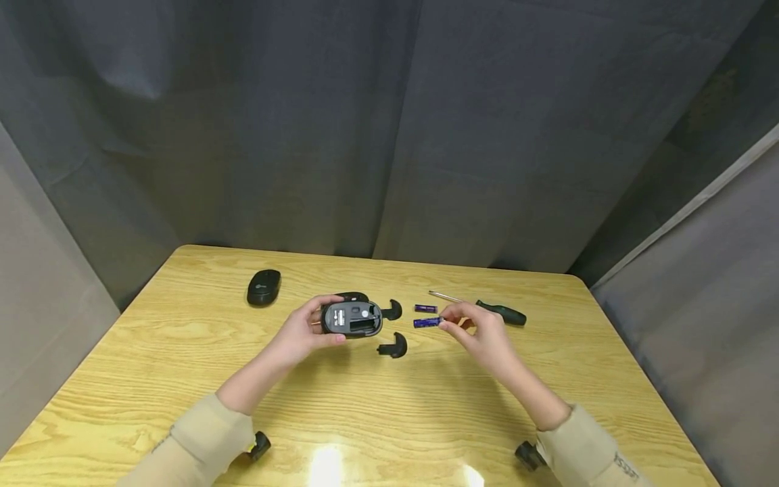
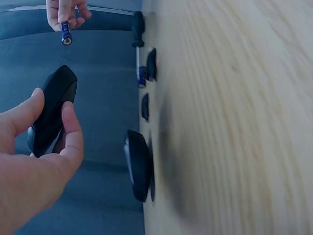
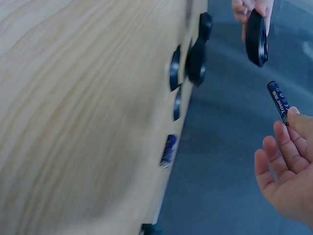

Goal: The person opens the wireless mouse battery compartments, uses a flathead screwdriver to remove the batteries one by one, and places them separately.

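Observation:
My left hand grips a black computer mouse by its sides, raised above the table. Its underside faces up, showing a white label and an uncovered battery slot. To the right, my right hand pinches a blue battery by one end between thumb and fingertips. The battery's free end points towards the mouse, with a gap between them. In the right wrist view, printing shows along the held battery. On the table, a second blue battery lies just beyond the held one.
Two black cover pieces lie between the hands, one nearer me. A second mouse is partly hidden behind the held one. Another black mouse sits farther left. At right, a screwdriver with a dark green handle lies behind my right hand.

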Demonstrator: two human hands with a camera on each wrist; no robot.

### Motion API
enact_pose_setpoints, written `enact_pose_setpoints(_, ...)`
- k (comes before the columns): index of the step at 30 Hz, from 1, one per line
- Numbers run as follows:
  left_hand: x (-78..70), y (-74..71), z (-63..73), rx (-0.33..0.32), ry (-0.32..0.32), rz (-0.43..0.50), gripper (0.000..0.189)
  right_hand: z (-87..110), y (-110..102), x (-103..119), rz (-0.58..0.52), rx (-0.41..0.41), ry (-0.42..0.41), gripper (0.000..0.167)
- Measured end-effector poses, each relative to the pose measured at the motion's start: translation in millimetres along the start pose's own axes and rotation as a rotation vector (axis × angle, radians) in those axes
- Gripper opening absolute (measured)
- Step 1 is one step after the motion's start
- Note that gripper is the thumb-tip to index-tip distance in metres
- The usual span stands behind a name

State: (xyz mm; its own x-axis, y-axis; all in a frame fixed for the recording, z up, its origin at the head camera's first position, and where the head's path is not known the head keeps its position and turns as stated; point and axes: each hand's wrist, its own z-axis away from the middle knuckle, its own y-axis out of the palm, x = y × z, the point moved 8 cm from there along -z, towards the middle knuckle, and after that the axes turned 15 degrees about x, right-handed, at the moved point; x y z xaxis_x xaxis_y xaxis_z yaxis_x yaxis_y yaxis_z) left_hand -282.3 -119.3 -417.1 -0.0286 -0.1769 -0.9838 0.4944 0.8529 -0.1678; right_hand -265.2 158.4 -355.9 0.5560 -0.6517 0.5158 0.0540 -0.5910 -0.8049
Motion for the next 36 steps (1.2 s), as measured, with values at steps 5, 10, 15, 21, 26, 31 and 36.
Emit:
enact_pose_setpoints(5, 9.5, -5.0, -4.0, -0.014, -0.036, -0.021, 0.070, 0.8, 7.7, -24.0, -0.012, 0.041, 0.078, 0.008)
enact_pose_setpoints(10, 22.9, -7.3, -11.1, 0.007, -0.086, -0.037, 0.068, 1.1, 19.5, -46.0, -0.038, 0.093, 0.149, 0.009)
enact_pose_setpoints(15, 34.8, -8.8, -16.5, 0.019, -0.157, -0.062, 0.066, 0.5, 32.0, -63.6, -0.072, 0.147, 0.188, 0.009)
enact_pose_setpoints(21, 45.9, -7.1, -20.9, 0.059, -0.219, -0.061, 0.067, -1.7, 46.1, -76.9, -0.040, 0.215, 0.227, 0.007)
enact_pose_setpoints(26, 52.6, -6.1, -22.0, 0.095, -0.240, -0.038, 0.066, -3.0, 54.7, -80.8, -0.036, 0.261, 0.244, 0.008)
enact_pose_setpoints(31, 52.9, -4.1, -20.8, 0.129, -0.241, -0.048, 0.065, -3.6, 60.0, -83.5, -0.042, 0.299, 0.247, 0.008)
enact_pose_setpoints(36, 55.0, -3.6, -21.1, 0.135, -0.250, -0.046, 0.064, -3.0, 64.8, -86.7, -0.034, 0.360, 0.246, 0.006)
